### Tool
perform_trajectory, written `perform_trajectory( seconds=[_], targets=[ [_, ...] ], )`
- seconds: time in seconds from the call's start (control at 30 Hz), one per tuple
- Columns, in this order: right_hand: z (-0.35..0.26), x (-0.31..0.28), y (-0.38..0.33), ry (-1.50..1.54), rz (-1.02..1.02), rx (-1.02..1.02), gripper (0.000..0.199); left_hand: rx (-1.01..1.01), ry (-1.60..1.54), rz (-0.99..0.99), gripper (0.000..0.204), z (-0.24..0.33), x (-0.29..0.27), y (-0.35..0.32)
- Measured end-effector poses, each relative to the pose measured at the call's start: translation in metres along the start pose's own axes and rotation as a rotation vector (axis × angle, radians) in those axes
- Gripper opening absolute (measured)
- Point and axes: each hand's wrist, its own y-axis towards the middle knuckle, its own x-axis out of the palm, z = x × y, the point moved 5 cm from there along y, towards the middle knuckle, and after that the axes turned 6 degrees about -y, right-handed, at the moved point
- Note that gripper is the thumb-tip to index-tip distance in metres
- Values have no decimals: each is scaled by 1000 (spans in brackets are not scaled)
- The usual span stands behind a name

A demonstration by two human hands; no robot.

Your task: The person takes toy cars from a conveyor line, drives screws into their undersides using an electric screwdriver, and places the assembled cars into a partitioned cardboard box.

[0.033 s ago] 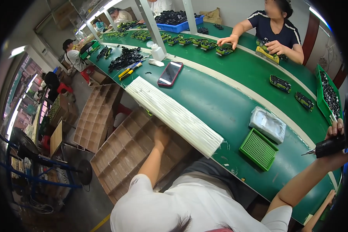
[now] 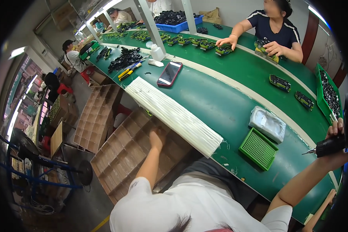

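My left hand (image 2: 157, 137) reaches down into a brown carton with square compartments (image 2: 121, 170), beside the table's near edge. Its fingers point away and are mostly hidden, so I cannot tell whether they grip anything. At the far right, my right hand (image 2: 335, 128) is closed around a black electric screwdriver (image 2: 330, 147). The thin bit points left over the green table. Nearest to it on the tabletop are a green perforated tray (image 2: 258, 150) and a block wrapped in pale plastic (image 2: 268, 124).
A ribbed whitish strip bundle (image 2: 174, 116) lies along the table edge. Behind it are a phone (image 2: 169, 74), pliers (image 2: 130, 72), a white bottle (image 2: 157, 52) and black parts (image 2: 124, 58). Across the green belt, a co-worker (image 2: 276, 31) handles yellow-green assemblies. A fan (image 2: 27, 143) stands left.
My left hand has shifted slightly to the left inside the divided carton. My right hand and the screwdriver stay almost where they were.
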Motion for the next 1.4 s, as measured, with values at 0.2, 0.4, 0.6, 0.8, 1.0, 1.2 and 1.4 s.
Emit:
perform_trajectory(
  seconds=[0.2, 0.4, 0.6, 0.8, 1.0, 1.2, 1.4],
  targets=[
    [-33, -60, 6, -68, 98, -8, 35, 604, -29, 433, 6, 196, -112, 15],
    [-27, -4, 6, 66, -46, 34, 46, 1113, -152, -32, 13, 403, -35, 10],
    [-49, -16, -8, -8, 68, -74, 53, 1321, -285, -545, 14, 510, 157, -36],
    [-45, -27, 0, 10, 53, -77, 66, 1333, -126, -718, 28, 530, 351, 8],
    [-38, -28, 15, -43, 102, -77, 41, 1278, 242, -854, 44, 536, 425, 29],
    [-40, -46, 2, -248, 266, -175, 39, 1256, 75, -851, 38, 528, 443, 10],
    [-17, -38, 2, -177, 200, -122, 57, 1210, -171, -789, 34, 529, 364, -4]
  ],
)
